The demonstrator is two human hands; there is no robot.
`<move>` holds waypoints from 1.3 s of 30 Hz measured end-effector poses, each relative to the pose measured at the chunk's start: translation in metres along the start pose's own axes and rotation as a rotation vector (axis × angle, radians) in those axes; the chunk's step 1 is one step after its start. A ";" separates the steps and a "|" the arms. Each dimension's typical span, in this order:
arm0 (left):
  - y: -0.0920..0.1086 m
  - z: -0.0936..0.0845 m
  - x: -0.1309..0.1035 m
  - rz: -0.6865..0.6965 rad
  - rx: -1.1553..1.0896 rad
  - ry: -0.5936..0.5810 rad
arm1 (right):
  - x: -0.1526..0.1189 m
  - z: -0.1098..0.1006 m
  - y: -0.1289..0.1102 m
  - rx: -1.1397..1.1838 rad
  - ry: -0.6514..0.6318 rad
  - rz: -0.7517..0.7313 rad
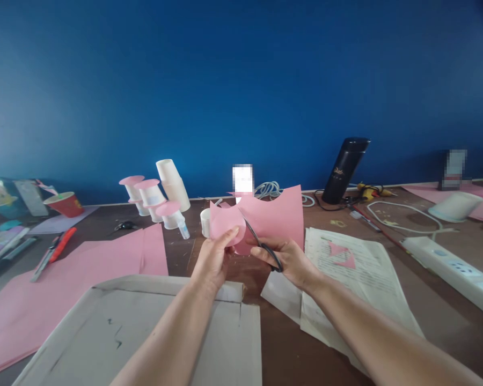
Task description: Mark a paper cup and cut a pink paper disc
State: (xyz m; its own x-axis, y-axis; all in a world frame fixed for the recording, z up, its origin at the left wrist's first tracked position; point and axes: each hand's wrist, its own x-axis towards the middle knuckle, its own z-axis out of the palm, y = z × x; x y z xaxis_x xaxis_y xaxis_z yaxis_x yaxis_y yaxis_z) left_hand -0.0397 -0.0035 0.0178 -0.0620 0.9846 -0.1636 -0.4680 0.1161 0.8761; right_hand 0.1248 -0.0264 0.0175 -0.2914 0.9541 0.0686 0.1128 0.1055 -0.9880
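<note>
A sheet of pink paper (282,217) is held up above the brown table, its top edge cut in curves. My left hand (215,257) pinches a rounded part at its left, thumb on the near face. In my right hand (287,260) is a pair of scissors (271,254) with dark handles. The blades point up and left, at the paper beside the rounded part. How far apart the blades stand is hard to make out. A white paper cup (205,222) stands partly behind the paper.
White cups with pink discs (148,185) stand at back left, near stacked cups (173,185). More pink sheets (100,257), an orange cutter (62,245) and a cardboard piece (165,332) lie left. Right are printed sheets (354,289), a black flask (344,171) and a power strip (454,273).
</note>
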 end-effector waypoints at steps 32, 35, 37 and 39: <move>0.002 0.001 -0.001 0.016 0.013 0.014 | -0.001 -0.002 0.001 -0.066 0.015 -0.009; 0.003 0.000 -0.001 0.013 0.011 0.017 | -0.001 -0.002 -0.001 -0.059 0.022 0.001; 0.003 0.000 -0.001 0.015 -0.009 0.006 | -0.002 -0.001 -0.001 -0.044 0.020 0.005; 0.002 -0.001 0.000 0.019 -0.025 -0.001 | -0.002 -0.002 0.000 -0.025 0.018 0.006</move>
State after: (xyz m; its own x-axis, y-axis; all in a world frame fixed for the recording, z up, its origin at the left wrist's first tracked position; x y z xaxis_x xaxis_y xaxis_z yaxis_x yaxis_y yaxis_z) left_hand -0.0412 -0.0032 0.0194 -0.0701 0.9868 -0.1462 -0.4887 0.0938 0.8674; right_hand 0.1267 -0.0276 0.0180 -0.2735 0.9597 0.0652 0.1383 0.1063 -0.9847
